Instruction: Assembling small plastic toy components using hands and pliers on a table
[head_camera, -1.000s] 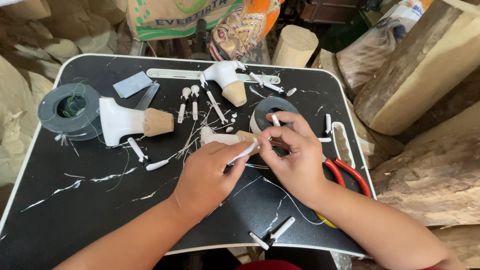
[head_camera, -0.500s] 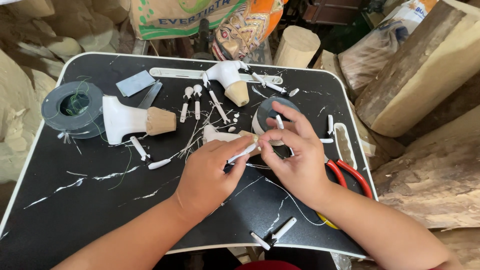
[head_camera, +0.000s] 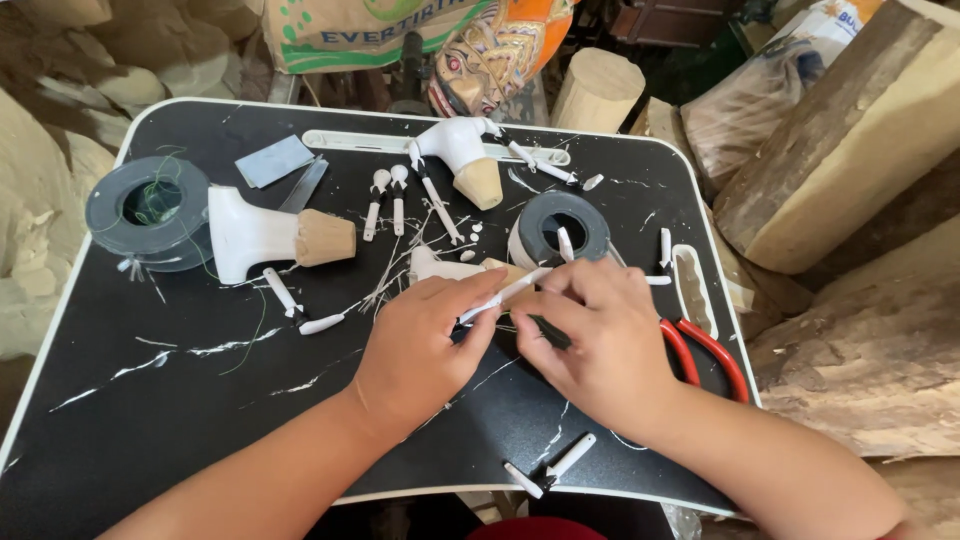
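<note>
1. Head view: left hand (head_camera: 420, 350) fingers pinch a thin white stick (head_camera: 505, 295) over the worktop (head_camera: 150, 400) centre.
2. Right hand (head_camera: 600, 340) fingers close on a small dark tool (head_camera: 548, 332), touching the stick's lower end.
3. Risk: the tool may slip toward the left fingers.
4. Red pliers (head_camera: 705, 350), at 3 o'clock, are half-hidden; the tool tip is unclear.

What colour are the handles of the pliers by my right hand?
Red; the pliers show best in the head view.
</note>
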